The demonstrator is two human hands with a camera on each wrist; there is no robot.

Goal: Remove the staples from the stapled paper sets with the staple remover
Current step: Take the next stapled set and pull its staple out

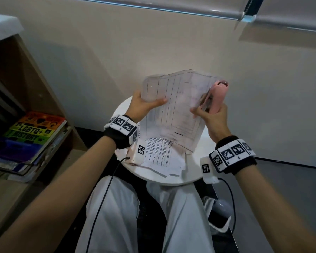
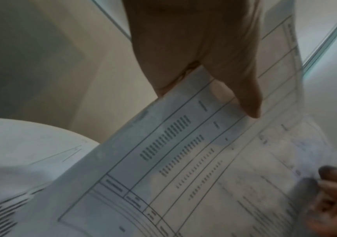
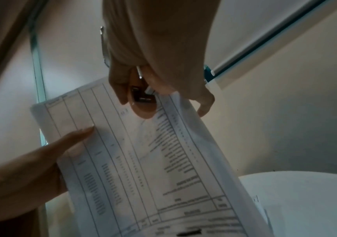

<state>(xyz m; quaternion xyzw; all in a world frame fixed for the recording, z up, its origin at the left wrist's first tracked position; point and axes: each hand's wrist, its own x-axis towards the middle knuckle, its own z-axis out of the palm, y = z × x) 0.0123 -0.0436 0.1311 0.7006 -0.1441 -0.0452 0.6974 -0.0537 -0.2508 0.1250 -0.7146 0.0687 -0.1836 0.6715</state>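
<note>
Papers (image 1: pixel 173 106) in a set are held up above the round white table (image 1: pixel 199 177); the left hand (image 1: pixel 141 106) grips their left edge, thumb on the front; the right hand (image 1: pixel 212 115) pinches the right edge while clamped round a pink remover (image 1: pixel 219 96); more sheets (image 1: pixel 159 154) lie loose on the table below; books (image 1: pixel 33 132) sit on a shelf at far left.

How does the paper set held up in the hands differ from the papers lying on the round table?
The held paper set is lifted and tilted; the table papers lie flat in a loose pile. The held set shows a ruled table; the pile's top sheet shows dense text. Left hand and right hand grip the held set; nothing holds the pile. Both are white printed sheets.
</note>
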